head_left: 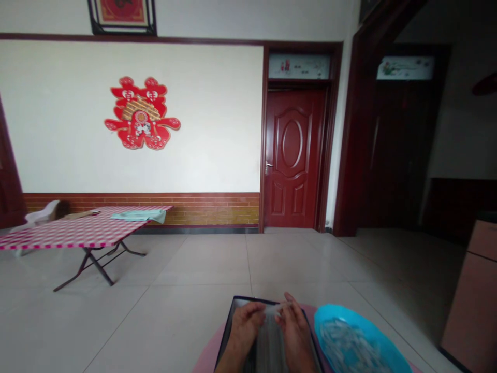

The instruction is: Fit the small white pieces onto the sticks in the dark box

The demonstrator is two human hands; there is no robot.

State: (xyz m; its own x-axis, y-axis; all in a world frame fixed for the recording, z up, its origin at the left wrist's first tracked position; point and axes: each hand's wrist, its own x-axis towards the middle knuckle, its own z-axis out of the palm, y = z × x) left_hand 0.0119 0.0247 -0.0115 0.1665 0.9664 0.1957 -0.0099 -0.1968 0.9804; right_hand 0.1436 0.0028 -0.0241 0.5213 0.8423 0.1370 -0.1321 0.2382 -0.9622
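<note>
My left hand and my right hand are held close together over a dark-edged open box. Between their fingertips is a thin, whitish, see-through piece, blurred, its kind unclear. The fingers of both hands are closed in a pinch at its two ends. Below the hands, the box holds long pale grey items in a row, partly hidden by the wrists. To the right of my right hand stands a bright blue plastic basin with a heap of small whitish slender pieces.
Box and basin rest on a pink round surface. Across the tiled floor, at left, stands a folding table with a checked cover and a light green cloth. A pinkish cabinet is at the right edge. A red door is ahead.
</note>
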